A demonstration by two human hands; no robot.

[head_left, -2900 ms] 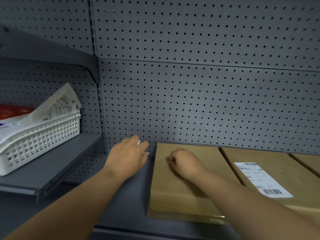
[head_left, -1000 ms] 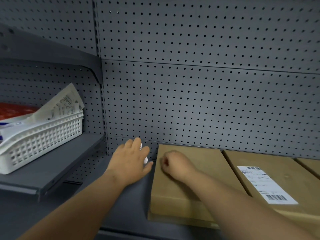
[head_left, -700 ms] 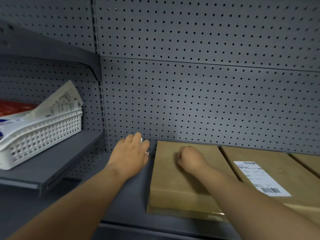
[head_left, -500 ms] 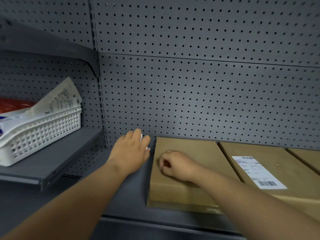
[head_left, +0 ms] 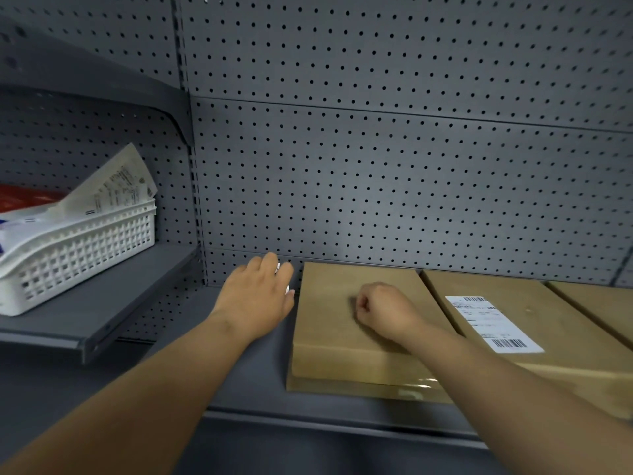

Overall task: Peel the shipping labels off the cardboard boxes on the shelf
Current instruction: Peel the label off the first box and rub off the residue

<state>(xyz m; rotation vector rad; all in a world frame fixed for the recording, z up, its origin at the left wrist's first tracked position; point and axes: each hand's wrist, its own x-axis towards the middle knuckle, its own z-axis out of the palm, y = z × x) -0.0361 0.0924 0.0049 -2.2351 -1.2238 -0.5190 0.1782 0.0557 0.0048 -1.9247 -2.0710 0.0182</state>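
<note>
My right hand (head_left: 383,311), fingers curled, had slid back to the middle of the bare left box (head_left: 356,323) on the shelf (head_left: 246,382). My left hand (head_left: 257,296), at the box's back-left corner, pinched something white. The next box (head_left: 555,330) kept its shipping label (head_left: 493,323), so peeling remained.

white shipping label (head_left: 493,323) on middle cardboard box (head_left: 548,337), barcodes, print unreadable

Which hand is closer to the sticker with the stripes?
The right hand. It rests on the box beside the shipping label; the left hand is farther left, off the boxes.
</note>
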